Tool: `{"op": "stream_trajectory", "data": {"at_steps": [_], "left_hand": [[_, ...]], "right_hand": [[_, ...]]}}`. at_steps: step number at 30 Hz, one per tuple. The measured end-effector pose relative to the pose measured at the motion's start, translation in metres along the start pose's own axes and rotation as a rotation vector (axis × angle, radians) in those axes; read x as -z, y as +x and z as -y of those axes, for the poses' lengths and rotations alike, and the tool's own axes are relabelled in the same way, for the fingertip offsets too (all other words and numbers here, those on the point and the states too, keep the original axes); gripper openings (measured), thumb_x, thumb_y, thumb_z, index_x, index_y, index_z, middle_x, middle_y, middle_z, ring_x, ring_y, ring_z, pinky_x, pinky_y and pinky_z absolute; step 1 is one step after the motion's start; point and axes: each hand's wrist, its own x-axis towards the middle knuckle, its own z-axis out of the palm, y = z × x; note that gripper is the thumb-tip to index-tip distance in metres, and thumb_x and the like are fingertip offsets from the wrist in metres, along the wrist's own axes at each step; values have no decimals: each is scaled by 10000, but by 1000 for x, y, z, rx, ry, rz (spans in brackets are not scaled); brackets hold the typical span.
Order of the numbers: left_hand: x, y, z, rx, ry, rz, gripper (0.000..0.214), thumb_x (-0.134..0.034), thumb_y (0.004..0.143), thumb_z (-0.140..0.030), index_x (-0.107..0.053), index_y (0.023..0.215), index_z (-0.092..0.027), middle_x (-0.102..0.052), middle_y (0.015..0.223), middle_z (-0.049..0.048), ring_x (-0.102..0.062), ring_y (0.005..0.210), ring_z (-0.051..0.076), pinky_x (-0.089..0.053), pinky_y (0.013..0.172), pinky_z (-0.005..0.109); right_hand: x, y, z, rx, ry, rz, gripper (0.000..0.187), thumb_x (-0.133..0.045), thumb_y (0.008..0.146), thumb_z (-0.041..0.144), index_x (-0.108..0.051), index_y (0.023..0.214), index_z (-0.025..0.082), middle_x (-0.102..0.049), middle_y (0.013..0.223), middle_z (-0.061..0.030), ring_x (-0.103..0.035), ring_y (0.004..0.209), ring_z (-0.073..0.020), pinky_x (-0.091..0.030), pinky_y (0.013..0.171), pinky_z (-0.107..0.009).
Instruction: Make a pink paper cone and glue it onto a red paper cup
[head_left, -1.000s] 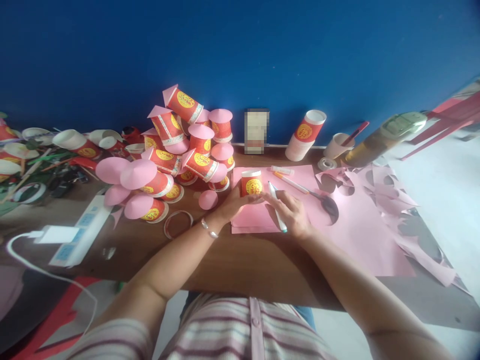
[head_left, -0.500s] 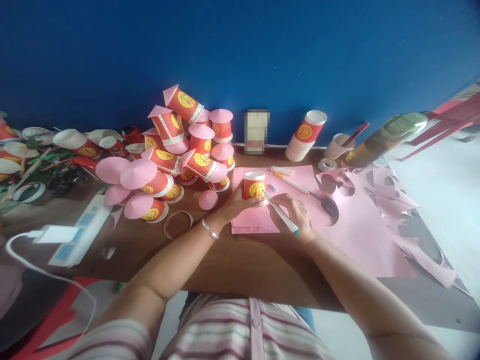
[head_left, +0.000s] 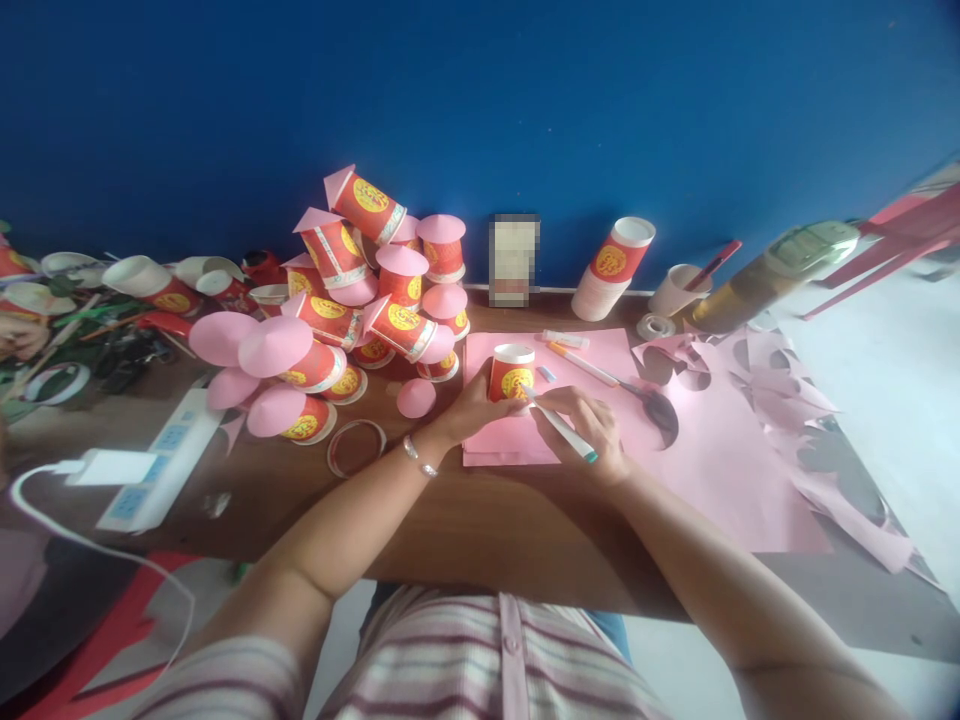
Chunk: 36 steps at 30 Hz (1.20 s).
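A red paper cup with a yellow emblem stands upside down on a pink paper sheet. My left hand is wrapped round the cup's left side and holds it down. My right hand grips a white pen with a teal end. The pen's tip touches the paper at the cup's base on its right side.
A heap of red cups with pink paper cones lies at the left. Scissors and a marker rest on the pink paper. A stack of cups, tape roll, a bottle, cut pink scraps and a power strip surround them.
The pen swung from upright-lying in my right hand to slanted, with its tip brought to the cup's base. The cup shifted slightly right under my left hand.
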Motion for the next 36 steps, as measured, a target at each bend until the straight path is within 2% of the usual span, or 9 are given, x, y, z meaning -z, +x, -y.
{"op": "stream_trajectory", "data": {"at_steps": [4, 10, 22, 26, 36], "left_hand": [[0, 0, -1, -20, 12, 12, 581, -888, 745, -349, -602, 1225, -192, -679, 1108, 79, -638, 965, 205, -539, 805, 314], [-1, -1, -3, -23, 22, 16, 613, -880, 758, -349, -579, 1274, -209, -671, 1204, 94, -635, 1027, 221, -548, 840, 332], [-6, -4, -12, 5, 4, 0, 617, -891, 746, -357, -582, 1261, -217, -666, 1114, 76, -646, 1004, 229, -564, 811, 334], [-5, -3, -10, 26, -1, -12, 552, -892, 745, -340, -596, 1193, -215, -657, 1025, 46, -644, 939, 203, -558, 804, 323], [-2, -2, -6, 26, -1, 8, 557, -884, 750, -351, -559, 1173, -194, -623, 1021, 35, -610, 936, 174, -531, 807, 294]], "right_hand": [[-1, 0, 0, -4, -5, -9, 280, -662, 931, 83, -623, 1171, 220, -740, 889, -45, -732, 751, -171, -617, 665, -290], [-1, -2, -2, -2, 11, 2, 312, -640, 948, 109, -623, 1232, 238, -751, 908, -41, -737, 758, -179, -619, 663, -305], [-1, 1, -1, 0, -23, -11, 273, -629, 952, 93, -611, 1188, 229, -736, 893, -41, -740, 763, -181, -619, 664, -308], [0, 1, -1, -8, -27, -9, 282, -637, 937, 65, -606, 1168, 224, -723, 876, -40, -727, 758, -184, -598, 663, -304], [2, 4, 0, -18, -29, 10, 228, -594, 943, 67, -593, 1098, 236, -700, 817, -7, -690, 685, -152, -552, 604, -272]]}}
